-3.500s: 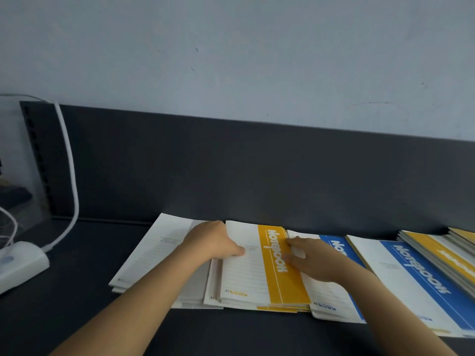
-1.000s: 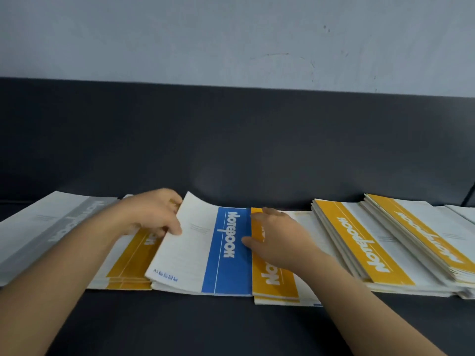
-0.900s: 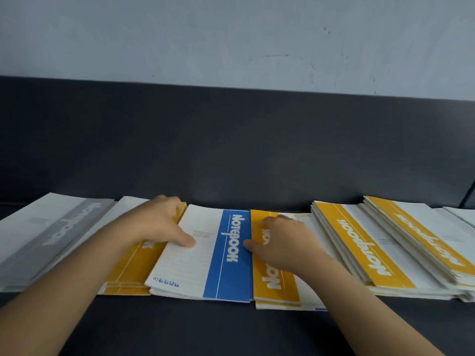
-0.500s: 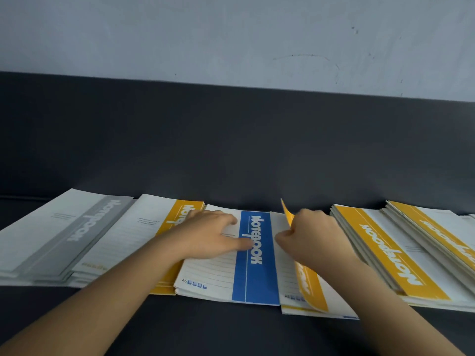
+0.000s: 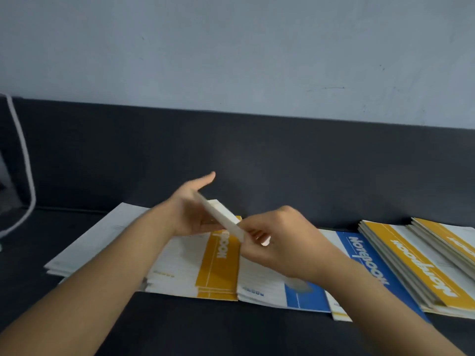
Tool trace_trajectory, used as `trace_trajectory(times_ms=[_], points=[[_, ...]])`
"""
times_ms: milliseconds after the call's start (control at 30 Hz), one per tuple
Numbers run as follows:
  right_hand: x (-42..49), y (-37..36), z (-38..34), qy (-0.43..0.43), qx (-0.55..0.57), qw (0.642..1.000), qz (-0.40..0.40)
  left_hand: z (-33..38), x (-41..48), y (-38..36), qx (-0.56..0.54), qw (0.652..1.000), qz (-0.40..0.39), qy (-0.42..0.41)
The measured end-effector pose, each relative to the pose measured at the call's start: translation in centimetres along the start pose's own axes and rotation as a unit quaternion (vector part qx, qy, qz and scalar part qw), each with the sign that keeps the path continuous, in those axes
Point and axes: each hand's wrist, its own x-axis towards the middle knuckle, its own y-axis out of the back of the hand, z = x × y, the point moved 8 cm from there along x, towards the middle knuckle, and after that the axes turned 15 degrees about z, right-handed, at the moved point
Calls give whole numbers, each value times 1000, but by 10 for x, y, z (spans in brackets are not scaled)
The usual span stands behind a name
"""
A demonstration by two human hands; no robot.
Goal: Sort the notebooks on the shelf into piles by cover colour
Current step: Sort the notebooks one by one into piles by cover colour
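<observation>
In the head view, the person has a single notebook (image 5: 221, 218) lifted clear of the shelf (image 5: 231, 332) and turned edge-on, so its cover colour cannot be read. The right hand (image 5: 279, 244) pinches its near end and the left hand (image 5: 189, 210) grips the far end, one digit sticking out straight. It hangs above the yellow pile (image 5: 217, 265), so the step in hand looks like carrying it to its colour. The next move calls for laying it flat and square on a matching pile. Counted: one notebook in the hands; one pale pile (image 5: 97, 242) at the far left; one yellow pile under the hands; two blue-banded tops, the near blue pile (image 5: 304, 298) and the far blue notebook (image 5: 367, 260); and two yellow stacks (image 5: 413, 265) at the right. How many notebooks lie in each cannot be told.
</observation>
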Motion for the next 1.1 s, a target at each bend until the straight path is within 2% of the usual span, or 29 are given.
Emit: trace_trajectory(times_ms=[100, 267, 400, 500, 567, 633, 700, 800, 900, 967, 1033, 1100], points=[[13, -20, -25, 30, -38, 996, -68, 1, 1, 48, 143, 989, -11, -27], [26, -52, -11, -53, -44, 992, -104, 16, -8, 104, 355, 929, 12, -103], [18, -87, 24, -136, -95, 978, -129, 9, -20, 107, 551, 818, -11, -163], [10, -107, 41, -186, -125, 961, -161, 7, -19, 100, 596, 755, 48, -269], [6, -114, 48, -199, -146, 951, -184, 1, -18, 91, 636, 700, 53, -320], [2, -116, 52, -211, -146, 947, -191, -12, -13, 83, 685, 659, 15, -311], [-3, -111, 58, -228, -137, 946, -182, -20, -7, 81, 719, 634, -6, -285], [-13, -86, 75, -260, -156, 942, -144, -14, -1, 75, 723, 620, 12, -306], [-32, -47, 104, -314, -173, 929, -92, -4, -13, 45, 674, 635, 27, -377], [-51, -20, 127, -367, -197, 906, -73, -2, -25, 13, 637, 646, 22, -419], [-72, -2, 147, -405, -246, 875, -99, -10, -34, -23, 607, 674, 0, -421], [-89, 3, 159, -415, -270, 854, -160, -24, -36, -60, 560, 733, -43, -384]])
